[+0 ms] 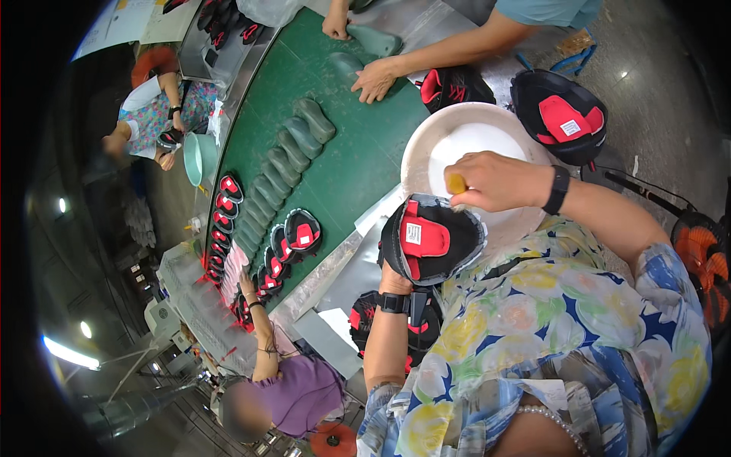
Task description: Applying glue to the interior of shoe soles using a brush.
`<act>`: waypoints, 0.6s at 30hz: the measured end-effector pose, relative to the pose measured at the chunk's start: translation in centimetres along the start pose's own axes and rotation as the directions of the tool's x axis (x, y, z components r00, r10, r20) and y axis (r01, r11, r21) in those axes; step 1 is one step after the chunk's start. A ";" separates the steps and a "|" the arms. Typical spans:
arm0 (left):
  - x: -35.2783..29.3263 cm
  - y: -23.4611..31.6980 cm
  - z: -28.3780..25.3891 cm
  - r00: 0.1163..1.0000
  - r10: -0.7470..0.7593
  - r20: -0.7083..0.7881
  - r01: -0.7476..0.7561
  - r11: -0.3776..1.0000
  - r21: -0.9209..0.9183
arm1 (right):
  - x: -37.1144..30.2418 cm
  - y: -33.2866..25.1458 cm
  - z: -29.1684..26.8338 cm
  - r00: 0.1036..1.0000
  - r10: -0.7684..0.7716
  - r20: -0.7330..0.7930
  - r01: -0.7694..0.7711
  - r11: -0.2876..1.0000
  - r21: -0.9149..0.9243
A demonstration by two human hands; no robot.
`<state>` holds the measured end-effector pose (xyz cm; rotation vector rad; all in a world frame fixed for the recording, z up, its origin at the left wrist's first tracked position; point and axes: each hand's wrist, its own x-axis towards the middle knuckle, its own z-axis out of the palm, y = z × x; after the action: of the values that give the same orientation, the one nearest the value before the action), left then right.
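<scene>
My left hand (pixel 394 280) is closed around a black shoe upper (pixel 457 247) from beneath, and most of its fingers are hidden behind it. The upper is turned bottom up, showing a red lining with a white label and a pale, wet-looking edge. My right hand (pixel 499 181) grips a brush by its yellow handle (pixel 456 183), close to the upper's rim; the bristles are mostly hidden. Partly under my right hand and forearm stands a round white basin (pixel 412 156) with white contents.
A green belt (pixel 259 99) carries a row of grey-green soles (pixel 282 165) and black-red uppers (pixel 302 232). Another upper (pixel 560 114) lies right of the basin. Across the belt, a co-worker's hands (pixel 375 80) touch soles. Another person (pixel 304 392) reaches in at lower left.
</scene>
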<state>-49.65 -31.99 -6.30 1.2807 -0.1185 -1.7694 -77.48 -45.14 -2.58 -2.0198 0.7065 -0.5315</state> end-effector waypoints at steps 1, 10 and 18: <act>0.1 -0.1 -0.2 1.000 0.002 -0.001 -0.002 1.000 -0.003 | 0.1 -0.3 -0.2 1.000 -0.002 0.003 0.002 1.000 -0.001; 0.5 -0.2 -1.2 0.792 0.564 0.233 -0.477 0.334 0.813 | -0.7 0.2 -0.3 0.991 0.120 -0.064 -0.115 0.990 0.088; 1.8 0.3 -2.5 0.637 0.669 0.382 -0.329 -0.212 0.920 | -0.1 -3.7 3.4 0.983 0.078 -0.163 -0.032 0.963 0.267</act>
<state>-47.52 -32.47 -8.54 1.9129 -1.8093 -0.4297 -74.47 -41.40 -1.15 -1.7149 0.7514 -0.7346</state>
